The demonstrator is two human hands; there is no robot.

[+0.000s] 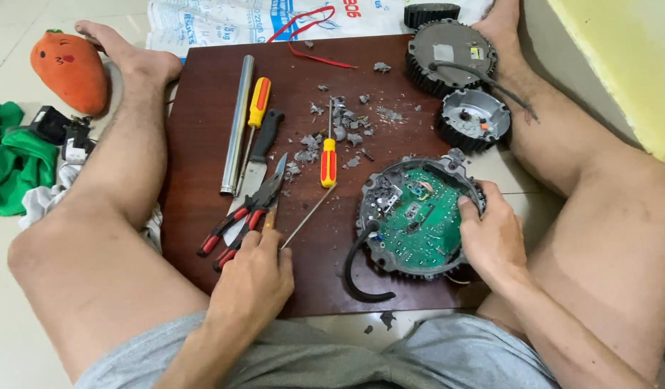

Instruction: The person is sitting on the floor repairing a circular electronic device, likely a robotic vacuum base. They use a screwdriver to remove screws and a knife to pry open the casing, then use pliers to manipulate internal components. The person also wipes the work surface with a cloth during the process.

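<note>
Head view: a round lamp housing with its green circuit board laid bare is gripped at the rim by the right hand on the tabletop. A screwdriver is pinched by the left hand. Grey debris is scattered; 2 more housings are left.

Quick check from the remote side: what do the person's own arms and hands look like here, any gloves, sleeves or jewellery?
Both are bare. The left hand and right hand wear no gloves, and no rings or watch show. No sleeves reach the forearms. The only clothing in view is grey shorts.
</note>
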